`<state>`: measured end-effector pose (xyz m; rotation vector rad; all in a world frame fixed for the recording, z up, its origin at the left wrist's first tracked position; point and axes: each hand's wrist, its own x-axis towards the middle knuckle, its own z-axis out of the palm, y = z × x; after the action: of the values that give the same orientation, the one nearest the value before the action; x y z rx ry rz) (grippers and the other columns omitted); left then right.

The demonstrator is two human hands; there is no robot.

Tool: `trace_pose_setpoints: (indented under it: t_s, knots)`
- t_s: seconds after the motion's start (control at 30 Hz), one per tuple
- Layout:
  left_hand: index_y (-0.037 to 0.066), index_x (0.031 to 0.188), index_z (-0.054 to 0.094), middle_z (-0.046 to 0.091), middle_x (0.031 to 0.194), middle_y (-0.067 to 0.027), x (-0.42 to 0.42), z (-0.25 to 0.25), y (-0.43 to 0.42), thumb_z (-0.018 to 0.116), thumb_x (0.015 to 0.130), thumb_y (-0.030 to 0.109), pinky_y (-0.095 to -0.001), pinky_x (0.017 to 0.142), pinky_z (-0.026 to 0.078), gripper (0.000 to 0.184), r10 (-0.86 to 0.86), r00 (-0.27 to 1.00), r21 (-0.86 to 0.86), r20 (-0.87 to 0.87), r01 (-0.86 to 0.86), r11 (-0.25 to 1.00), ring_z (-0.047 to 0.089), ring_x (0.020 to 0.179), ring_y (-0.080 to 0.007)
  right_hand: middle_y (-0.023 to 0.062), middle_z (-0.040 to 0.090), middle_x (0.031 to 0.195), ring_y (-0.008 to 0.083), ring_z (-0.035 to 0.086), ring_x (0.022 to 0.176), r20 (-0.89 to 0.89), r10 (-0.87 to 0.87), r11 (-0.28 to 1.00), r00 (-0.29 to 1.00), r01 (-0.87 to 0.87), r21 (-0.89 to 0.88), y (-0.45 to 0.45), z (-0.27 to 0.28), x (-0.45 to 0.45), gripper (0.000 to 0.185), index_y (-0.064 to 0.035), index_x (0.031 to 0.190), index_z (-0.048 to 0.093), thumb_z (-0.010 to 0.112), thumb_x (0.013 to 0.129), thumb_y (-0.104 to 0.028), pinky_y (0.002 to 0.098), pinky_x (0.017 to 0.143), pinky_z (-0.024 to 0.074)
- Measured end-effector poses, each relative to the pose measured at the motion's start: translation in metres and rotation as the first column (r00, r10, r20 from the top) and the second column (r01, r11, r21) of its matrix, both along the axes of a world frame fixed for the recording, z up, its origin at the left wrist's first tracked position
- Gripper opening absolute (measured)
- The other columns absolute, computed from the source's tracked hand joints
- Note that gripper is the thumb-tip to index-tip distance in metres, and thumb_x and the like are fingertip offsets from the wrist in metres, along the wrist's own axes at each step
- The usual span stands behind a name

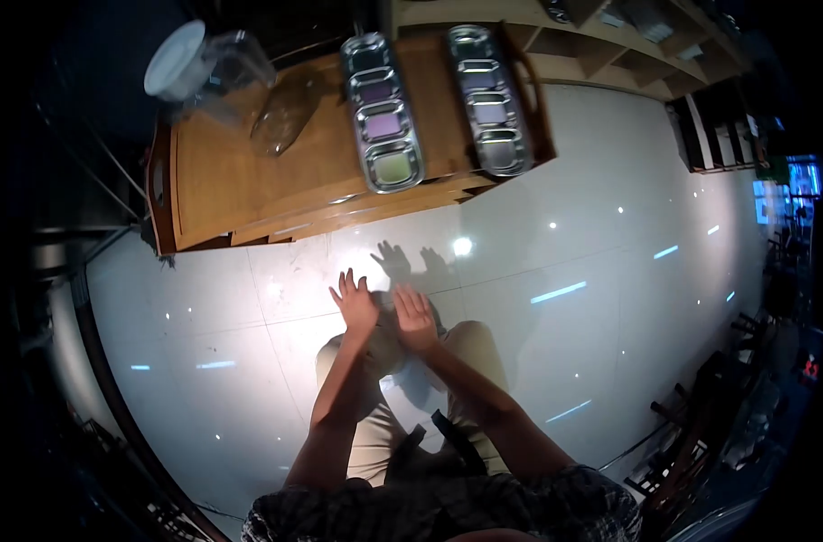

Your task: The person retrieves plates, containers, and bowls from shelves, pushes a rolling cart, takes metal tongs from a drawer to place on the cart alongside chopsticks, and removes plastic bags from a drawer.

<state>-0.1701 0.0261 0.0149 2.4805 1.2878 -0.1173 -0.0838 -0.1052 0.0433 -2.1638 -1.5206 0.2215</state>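
My left hand (pixel 355 304) is held out above my knees with its fingers spread and nothing in it. Beside it, my right hand (pixel 415 319) is stretched out flat, also holding nothing. The two hands are close but apart, and their shadows fall on the floor ahead. Beyond them is a wooden cabinet (pixel 222 181) with raised end pieces. On its top lie two long metal trays with compartments, the left tray (pixel 382 113) with purple, pink and greenish compartments, the right tray (pixel 490 99) with purplish ones. A clear brownish bottle (pixel 285 117) lies left of them.
A clear container (pixel 238 61) with a white round lid (pixel 177 59) is at the cabinet's far left corner. Wooden shelving (pixel 565 45) runs along the back right. A dark shelf unit (pixel 714 131) stands farther right. Shiny pale floor tiles (pixel 565 235) reflect the lights.
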Motion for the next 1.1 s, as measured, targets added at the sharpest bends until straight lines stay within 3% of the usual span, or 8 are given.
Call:
trace_pose_setpoints:
  t_s: [0.2,0.37,0.5,0.6,0.77,0.93,0.97,1.1]
  knots:
    - [0.008,0.111,0.059,0.043,0.133,-0.0138,-0.008,0.168,-0.064,0.055,0.074,0.01,-0.0575,0.108,0.019,0.037,-0.091,0.992,-0.081,0.089,0.098,0.992,0.034,0.129,-0.032,0.0248,0.043,0.132,0.0372,0.041,0.124,-0.2,-0.39,0.92,0.899,0.368,-0.137,-0.108,0.147,0.0,0.056,0.0027,0.125,0.045,0.06,0.071,-0.004,0.0478,0.103,0.033]
    - [0.011,0.114,0.057,0.047,0.13,-0.0124,0.048,0.309,-0.106,0.058,0.074,0.01,-0.0562,0.108,0.02,0.04,-0.329,0.924,-0.093,0.194,0.351,0.932,0.037,0.127,-0.0301,0.0243,0.045,0.131,0.0394,0.043,0.121,-0.316,-0.557,0.828,0.768,0.54,-0.148,-0.201,0.275,0.017,0.052,0.0035,0.124,0.045,0.057,0.073,0.002,0.0444,0.103,0.0343]
    - [0.008,0.111,0.058,0.049,0.127,-0.0132,0.123,0.425,-0.137,0.057,0.075,0.007,-0.0529,0.104,0.028,0.036,-0.486,0.804,-0.002,0.342,0.518,0.856,0.045,0.119,-0.0308,0.0229,0.049,0.127,0.0386,0.046,0.118,-0.222,-0.65,0.747,0.727,0.665,-0.01,-0.244,0.354,0.06,0.046,0.0017,0.121,0.048,0.055,0.075,0.002,0.0436,0.101,0.0374]
    - [0.007,0.108,0.058,0.055,0.118,-0.0135,0.178,0.461,-0.156,0.059,0.076,0.005,-0.0435,0.097,0.037,0.032,-0.481,0.721,0.031,0.499,0.54,0.841,0.05,0.111,-0.0311,0.0217,0.053,0.123,0.0371,0.047,0.117,-0.226,-0.682,0.707,0.696,0.706,0.042,-0.267,0.37,0.112,0.042,0.0014,0.119,0.049,0.055,0.078,-0.001,0.042,0.1,0.039]
    - [0.005,0.11,0.056,0.057,0.114,-0.0152,0.222,0.489,-0.2,0.057,0.076,0.0,-0.0416,0.093,0.041,0.035,-0.405,0.687,-0.053,0.604,0.541,0.839,0.052,0.107,-0.0352,0.0197,0.06,0.113,0.0333,0.056,0.107,-0.378,-0.703,0.661,0.602,0.749,-0.035,-0.308,0.392,0.166,0.039,-0.0014,0.12,0.05,0.054,0.081,-0.005,0.0399,0.092,0.0451]
    - [0.004,0.117,0.053,0.058,0.112,-0.017,0.232,0.483,-0.208,0.057,0.076,0.002,-0.0418,0.092,0.042,0.041,-0.539,0.685,0.187,0.49,0.521,0.833,0.053,0.106,-0.0352,0.0166,0.062,0.102,0.0297,0.062,0.091,-0.468,-0.723,0.595,0.509,0.802,-0.047,-0.32,0.405,0.209,0.039,-0.0046,0.119,0.051,0.056,0.08,-0.004,0.0383,0.08,0.0495]
    - [0.003,0.118,0.052,0.059,0.111,-0.0178,0.243,0.472,-0.201,0.056,0.076,0.002,-0.0418,0.09,0.043,0.042,-0.483,0.72,0.102,0.499,0.504,0.858,0.055,0.104,-0.0358,0.0152,0.058,0.095,0.0281,0.06,0.086,-0.374,-0.757,0.552,0.536,0.831,0.072,-0.316,0.405,0.22,0.039,-0.0055,0.116,0.053,0.058,0.077,-0.001,0.0378,0.074,0.0495]
    - [0.0,0.119,0.051,0.061,0.111,-0.0202,0.268,0.446,-0.17,0.053,0.081,-0.001,-0.0389,0.088,0.047,0.038,-0.295,0.839,-0.124,0.458,0.389,0.913,0.059,0.103,-0.0345,0.0137,0.052,0.084,0.0268,0.056,0.076,-0.337,-0.816,0.481,0.469,0.875,0.052,-0.316,0.39,0.267,0.039,-0.0065,0.111,0.055,0.06,0.073,0.001,0.0374,0.067,0.0481]
